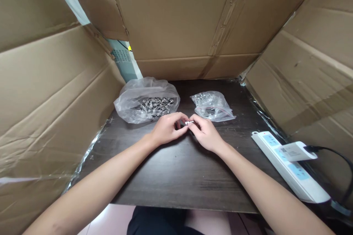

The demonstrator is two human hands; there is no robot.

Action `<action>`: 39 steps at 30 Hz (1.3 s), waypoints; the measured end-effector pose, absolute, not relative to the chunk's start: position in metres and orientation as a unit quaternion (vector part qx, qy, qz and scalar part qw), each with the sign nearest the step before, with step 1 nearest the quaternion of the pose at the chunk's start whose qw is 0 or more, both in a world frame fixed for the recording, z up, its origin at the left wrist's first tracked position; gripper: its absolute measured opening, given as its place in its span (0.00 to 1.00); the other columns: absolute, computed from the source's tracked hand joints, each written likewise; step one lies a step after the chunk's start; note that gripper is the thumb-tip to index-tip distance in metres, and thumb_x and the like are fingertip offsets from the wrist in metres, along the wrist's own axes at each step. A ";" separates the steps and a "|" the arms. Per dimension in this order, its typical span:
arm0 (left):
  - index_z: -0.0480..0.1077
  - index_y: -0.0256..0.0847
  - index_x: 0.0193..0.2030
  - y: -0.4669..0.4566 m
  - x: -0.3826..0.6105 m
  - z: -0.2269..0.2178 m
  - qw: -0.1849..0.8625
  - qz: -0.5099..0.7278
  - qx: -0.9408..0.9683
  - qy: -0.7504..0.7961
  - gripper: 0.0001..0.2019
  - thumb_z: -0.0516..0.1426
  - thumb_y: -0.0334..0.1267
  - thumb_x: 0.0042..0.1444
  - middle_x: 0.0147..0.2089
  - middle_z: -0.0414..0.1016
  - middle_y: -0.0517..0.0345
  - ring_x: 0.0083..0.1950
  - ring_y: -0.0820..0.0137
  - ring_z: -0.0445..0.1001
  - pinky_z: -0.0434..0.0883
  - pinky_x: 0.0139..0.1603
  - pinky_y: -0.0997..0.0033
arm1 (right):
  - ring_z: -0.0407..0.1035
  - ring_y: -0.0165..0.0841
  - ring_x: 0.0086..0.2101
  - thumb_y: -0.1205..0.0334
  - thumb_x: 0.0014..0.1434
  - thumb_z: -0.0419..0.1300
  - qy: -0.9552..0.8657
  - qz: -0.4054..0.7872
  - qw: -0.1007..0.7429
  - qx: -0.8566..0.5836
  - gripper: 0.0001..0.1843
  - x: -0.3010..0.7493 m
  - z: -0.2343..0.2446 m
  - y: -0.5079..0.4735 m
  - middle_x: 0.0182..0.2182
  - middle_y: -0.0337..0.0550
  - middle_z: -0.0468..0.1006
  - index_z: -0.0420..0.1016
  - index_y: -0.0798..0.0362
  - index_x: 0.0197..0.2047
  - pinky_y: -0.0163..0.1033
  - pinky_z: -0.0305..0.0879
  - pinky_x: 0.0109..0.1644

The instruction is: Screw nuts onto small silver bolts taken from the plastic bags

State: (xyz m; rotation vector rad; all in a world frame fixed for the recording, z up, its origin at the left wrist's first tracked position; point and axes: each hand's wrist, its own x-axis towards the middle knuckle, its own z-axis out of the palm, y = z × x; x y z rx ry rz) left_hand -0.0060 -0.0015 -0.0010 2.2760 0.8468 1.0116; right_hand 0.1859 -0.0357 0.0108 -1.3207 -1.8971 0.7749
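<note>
Between my fingertips is a small shiny metal screw (pixel 189 122), lying nearly level. My left hand (pixel 168 127) pinches its left end, and my right hand (pixel 205 132) grips the other end, so the fingertips of both hands almost meet. Fingers cover part of the screw. Just beyond my left hand, an opened clear plastic bag (pixel 129 99) holds a heap of metal screws (pixel 157 106). Past my right hand lies a smaller clear zip bag (pixel 220 108) with shiny metal pieces inside.
A dark wooden table (pixel 176 176) carries everything. Cardboard walls (pixel 176 18) close it in at the back and both sides. At the right, a white power strip (pixel 292 169) has a white adapter (pixel 296 151) plugged in, with a black cable (pixel 333 150) running off.
</note>
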 end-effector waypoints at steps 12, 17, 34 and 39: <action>0.74 0.40 0.43 -0.003 -0.006 0.000 0.256 0.365 0.838 0.315 0.06 0.61 0.35 0.59 0.36 0.78 0.60 0.30 0.75 0.74 0.69 0.32 0.76 | 0.62 0.31 0.26 0.60 0.65 0.53 -0.737 0.293 0.338 -0.507 0.09 0.186 0.012 -0.036 0.23 0.35 0.68 0.68 0.51 0.33 0.37 0.55 0.34; 0.74 0.40 0.42 -0.004 -0.006 0.000 0.255 0.360 0.839 0.319 0.05 0.61 0.35 0.59 0.36 0.78 0.60 0.30 0.75 0.73 0.69 0.32 0.76 | 0.62 0.31 0.25 0.62 0.63 0.54 -0.737 0.294 0.338 -0.506 0.06 0.186 0.013 -0.036 0.23 0.35 0.69 0.69 0.51 0.34 0.37 0.55 0.32; 0.74 0.40 0.44 -0.004 -0.007 0.001 0.261 0.357 0.838 0.319 0.06 0.60 0.36 0.61 0.37 0.79 0.59 0.30 0.75 0.74 0.70 0.32 0.76 | 0.60 0.31 0.26 0.56 0.69 0.51 -0.741 0.285 0.331 -0.510 0.17 0.186 0.013 -0.035 0.22 0.35 0.65 0.64 0.51 0.28 0.37 0.53 0.33; 0.74 0.40 0.44 -0.005 -0.007 0.001 0.262 0.361 0.835 0.321 0.06 0.61 0.37 0.61 0.37 0.79 0.59 0.30 0.75 0.75 0.70 0.32 0.75 | 0.62 0.31 0.26 0.56 0.69 0.50 -0.738 0.294 0.336 -0.506 0.17 0.185 0.014 -0.035 0.23 0.35 0.66 0.64 0.50 0.28 0.37 0.55 0.34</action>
